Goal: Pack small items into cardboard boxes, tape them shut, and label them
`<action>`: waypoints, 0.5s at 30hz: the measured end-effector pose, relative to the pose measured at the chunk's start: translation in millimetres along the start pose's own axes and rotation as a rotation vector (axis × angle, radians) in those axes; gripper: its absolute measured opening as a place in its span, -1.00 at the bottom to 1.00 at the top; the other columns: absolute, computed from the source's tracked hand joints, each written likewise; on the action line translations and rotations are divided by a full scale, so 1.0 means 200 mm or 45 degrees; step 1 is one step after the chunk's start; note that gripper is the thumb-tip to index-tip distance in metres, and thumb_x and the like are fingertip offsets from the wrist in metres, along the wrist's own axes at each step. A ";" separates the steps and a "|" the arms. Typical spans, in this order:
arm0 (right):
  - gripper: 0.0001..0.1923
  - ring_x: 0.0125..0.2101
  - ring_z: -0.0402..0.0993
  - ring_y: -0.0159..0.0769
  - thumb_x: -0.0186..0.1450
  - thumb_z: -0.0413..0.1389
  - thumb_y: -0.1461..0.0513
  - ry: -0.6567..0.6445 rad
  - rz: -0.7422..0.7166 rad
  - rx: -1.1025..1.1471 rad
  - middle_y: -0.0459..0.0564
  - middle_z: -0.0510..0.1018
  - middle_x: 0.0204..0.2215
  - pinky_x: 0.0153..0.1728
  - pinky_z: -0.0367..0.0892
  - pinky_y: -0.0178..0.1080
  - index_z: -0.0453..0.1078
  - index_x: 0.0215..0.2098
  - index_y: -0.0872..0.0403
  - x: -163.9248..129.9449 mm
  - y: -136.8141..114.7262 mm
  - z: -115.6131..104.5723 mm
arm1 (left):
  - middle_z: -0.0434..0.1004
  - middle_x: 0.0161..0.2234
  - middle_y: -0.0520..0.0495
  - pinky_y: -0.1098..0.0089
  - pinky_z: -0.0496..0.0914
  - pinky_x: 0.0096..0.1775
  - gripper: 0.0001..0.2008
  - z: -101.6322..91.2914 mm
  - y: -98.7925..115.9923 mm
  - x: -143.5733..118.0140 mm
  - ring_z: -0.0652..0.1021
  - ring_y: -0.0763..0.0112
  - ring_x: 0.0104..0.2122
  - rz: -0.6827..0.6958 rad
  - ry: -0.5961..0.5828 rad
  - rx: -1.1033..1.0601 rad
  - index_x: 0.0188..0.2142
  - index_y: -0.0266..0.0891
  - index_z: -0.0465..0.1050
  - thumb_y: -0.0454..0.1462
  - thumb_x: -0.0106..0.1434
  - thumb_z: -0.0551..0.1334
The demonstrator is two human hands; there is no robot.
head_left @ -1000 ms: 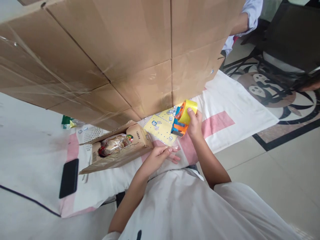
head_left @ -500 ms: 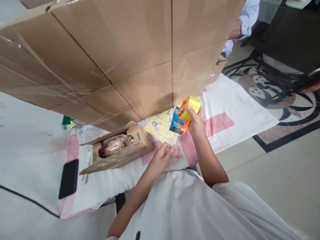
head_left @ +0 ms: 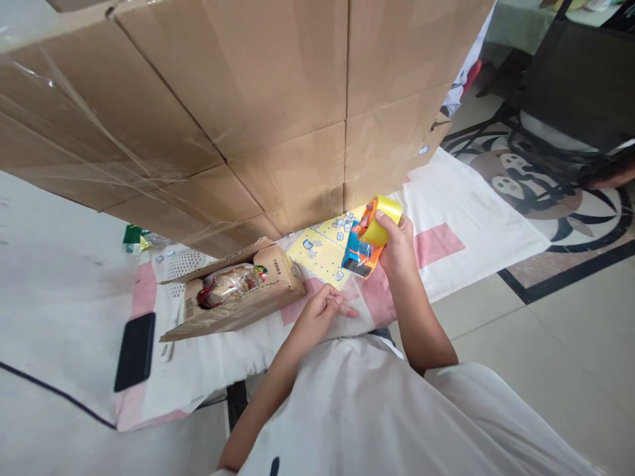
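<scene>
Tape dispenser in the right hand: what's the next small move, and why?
Probably carry the pulled strip to the small open carton. The right hand grips the tape dispenser above the cloth, the left hand pinches what looks like a clear tape end below it, and the carton's flaps stand open with wrapped goods showing.

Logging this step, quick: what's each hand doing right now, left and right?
Left hand: fingers pinched on a strip of clear tape.
Right hand: closed around the tape dispenser.
</scene>
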State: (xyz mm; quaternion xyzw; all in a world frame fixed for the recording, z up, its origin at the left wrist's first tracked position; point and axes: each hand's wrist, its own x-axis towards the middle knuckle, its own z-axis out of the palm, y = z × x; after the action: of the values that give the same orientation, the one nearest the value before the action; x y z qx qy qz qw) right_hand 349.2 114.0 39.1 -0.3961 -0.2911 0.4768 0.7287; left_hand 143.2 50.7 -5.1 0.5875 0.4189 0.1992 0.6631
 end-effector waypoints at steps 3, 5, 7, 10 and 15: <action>-0.76 -0.46 0.55 -0.28 0.22 0.29 0.09 0.002 0.097 0.066 -0.11 0.50 -0.50 -0.32 0.52 -0.20 0.46 -0.27 0.07 -0.03 -0.01 0.02 | 0.72 -0.26 -0.07 0.30 0.36 0.03 -0.74 0.01 -0.07 0.06 0.64 0.28 -0.14 0.099 -0.003 0.019 -0.19 -0.14 0.30 -0.02 0.47 0.08; -0.77 -0.47 0.53 -0.28 0.22 0.29 0.09 -0.029 0.209 0.148 -0.11 0.49 -0.51 -0.33 0.52 -0.19 0.45 -0.30 0.07 -0.05 0.01 0.03 | 0.71 -0.23 -0.10 0.28 0.37 0.05 -0.71 0.01 -0.11 0.09 0.63 0.25 -0.12 0.199 0.034 0.064 -0.13 -0.16 0.35 -0.01 0.47 0.06; -0.76 -0.49 0.50 -0.30 0.21 0.27 0.07 -0.087 0.364 0.252 -0.11 0.48 -0.53 -0.35 0.51 -0.19 0.41 -0.37 0.05 -0.07 0.04 0.03 | 0.69 -0.20 -0.12 0.27 0.40 0.02 -0.65 0.01 -0.15 0.12 0.62 0.22 -0.12 0.280 0.070 0.131 -0.13 -0.18 0.43 0.01 0.46 0.06; -0.70 -0.51 0.46 -0.31 0.21 0.24 0.02 -0.105 0.555 0.344 -0.11 0.48 -0.55 -0.38 0.50 -0.22 0.31 -0.48 0.01 -0.12 0.09 0.02 | 0.67 -0.28 -0.13 0.27 0.43 -0.03 -0.59 0.01 -0.19 0.13 0.60 0.21 -0.21 0.309 0.060 0.186 -0.28 -0.21 0.54 0.03 0.42 0.10; -0.62 -0.51 0.49 -0.17 0.22 0.22 -0.07 -0.194 0.666 0.164 -0.06 0.46 -0.62 -0.35 0.57 -0.08 0.26 -0.51 -0.03 -0.27 0.02 0.04 | 0.66 -0.31 -0.10 0.23 0.44 -0.02 -0.67 0.00 -0.23 0.12 0.59 0.20 -0.23 0.214 0.087 0.115 -0.39 -0.20 0.55 -0.03 0.34 0.22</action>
State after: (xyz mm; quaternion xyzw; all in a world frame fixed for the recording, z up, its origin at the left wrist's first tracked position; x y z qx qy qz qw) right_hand 319.6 67.3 37.1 -0.3736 -0.2019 0.6945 0.5807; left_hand 145.0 57.9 -56.8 0.6425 0.3992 0.2551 0.6023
